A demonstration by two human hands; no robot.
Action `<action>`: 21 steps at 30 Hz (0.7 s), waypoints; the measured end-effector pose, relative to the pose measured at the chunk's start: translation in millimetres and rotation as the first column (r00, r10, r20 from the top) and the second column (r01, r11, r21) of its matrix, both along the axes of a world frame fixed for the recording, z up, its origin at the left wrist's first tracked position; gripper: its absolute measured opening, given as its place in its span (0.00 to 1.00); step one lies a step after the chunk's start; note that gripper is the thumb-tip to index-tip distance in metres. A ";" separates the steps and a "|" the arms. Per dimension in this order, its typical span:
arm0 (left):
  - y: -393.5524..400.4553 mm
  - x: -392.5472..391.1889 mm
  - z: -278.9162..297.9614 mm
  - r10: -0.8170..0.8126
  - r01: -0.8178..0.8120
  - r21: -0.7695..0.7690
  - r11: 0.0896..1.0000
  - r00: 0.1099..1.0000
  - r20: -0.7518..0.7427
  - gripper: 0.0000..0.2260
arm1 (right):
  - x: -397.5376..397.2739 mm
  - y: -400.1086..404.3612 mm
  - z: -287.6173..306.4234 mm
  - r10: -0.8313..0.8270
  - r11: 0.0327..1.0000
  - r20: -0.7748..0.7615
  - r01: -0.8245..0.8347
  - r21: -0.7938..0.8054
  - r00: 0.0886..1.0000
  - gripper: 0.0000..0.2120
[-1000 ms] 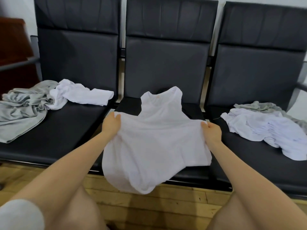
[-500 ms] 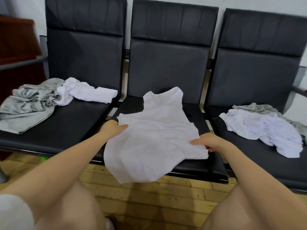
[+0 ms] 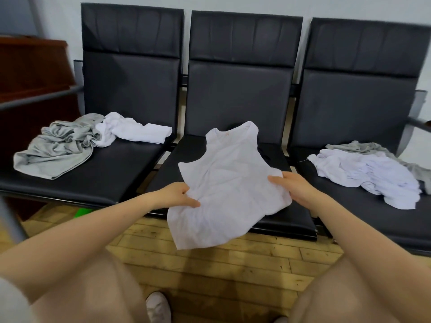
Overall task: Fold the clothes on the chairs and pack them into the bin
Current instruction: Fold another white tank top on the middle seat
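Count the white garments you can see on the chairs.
3. One tank top on the middle chair, held by both hands; one white garment bunched on the left chair; one white heap on the right chair, which may hide more.

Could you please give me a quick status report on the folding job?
Left hand and right hand both grip the white tank top by its sides. Top unfolded on the middle chair, hem overhanging. Bin not in view.
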State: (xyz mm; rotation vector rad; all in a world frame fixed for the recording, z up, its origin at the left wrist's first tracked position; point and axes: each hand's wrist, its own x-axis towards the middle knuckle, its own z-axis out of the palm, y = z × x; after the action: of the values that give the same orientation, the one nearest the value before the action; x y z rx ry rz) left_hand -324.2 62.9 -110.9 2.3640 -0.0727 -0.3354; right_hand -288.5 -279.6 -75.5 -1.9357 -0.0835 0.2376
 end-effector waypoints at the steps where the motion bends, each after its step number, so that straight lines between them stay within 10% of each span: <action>1: 0.4 -3.2 -0.6 -0.017 0.017 -0.008 1.000 1.000 0.004 0.18 | -2.1 -3.4 -1.0 0.056 0.991 -0.031 -0.060 -0.121 0.998 0.18; 7: 2.8 -12.2 0.1 0.037 -0.005 -0.295 0.955 0.994 0.102 0.10 | -2.0 -18.0 -6.8 0.254 0.741 -0.211 -0.330 -0.586 0.944 0.10; 14: 0.7 -4.0 18.4 0.407 -0.204 -0.489 0.848 0.842 0.354 0.11 | -11.2 -11.6 14.7 0.087 0.996 0.136 -0.090 0.020 0.987 0.09; 21: 23.6 11.6 36.7 0.577 -0.357 -0.667 0.653 0.806 0.134 0.18 | -19.8 -20.9 38.6 -0.053 0.897 -0.152 0.114 0.427 0.987 0.09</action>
State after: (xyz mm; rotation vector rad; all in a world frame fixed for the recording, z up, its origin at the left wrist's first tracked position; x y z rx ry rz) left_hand -312.6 86.5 -74.2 1.6605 0.2508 0.3285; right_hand -308.3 -300.5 -37.0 -1.4676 0.0369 0.2687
